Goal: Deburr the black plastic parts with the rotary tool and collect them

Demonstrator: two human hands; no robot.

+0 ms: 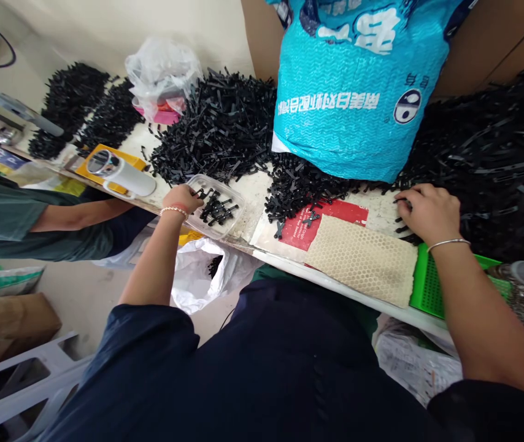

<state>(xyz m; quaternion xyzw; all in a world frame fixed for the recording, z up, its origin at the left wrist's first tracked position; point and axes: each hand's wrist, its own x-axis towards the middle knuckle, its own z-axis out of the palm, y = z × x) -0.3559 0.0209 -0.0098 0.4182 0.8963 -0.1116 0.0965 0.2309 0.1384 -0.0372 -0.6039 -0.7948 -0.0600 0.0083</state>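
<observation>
My left hand [180, 199] is at the rim of a clear plastic box [235, 226], its fingers pinched on a small black plastic part [200, 193]. Several more black parts [218, 210] lie inside that box. At the edge of the large black heap [496, 166], my right hand [430, 212] reaches down with curled fingers. Its fingertips are close to loose black pieces, and what they grip is hidden. Between the hands, an X-shaped black piece [310, 218] rests on a red and white sheet [342, 210], beside a smaller black pile [289, 187].
A blue woven sack [345, 104] stands behind the beige honeycomb-patterned mat [363, 258]. A green basket [423, 285] is under my right forearm. Leftward are another black heap [216, 123], a white mug [131, 177] and a co-worker's arm [82, 215]. A white bag [197, 276] hangs below the table.
</observation>
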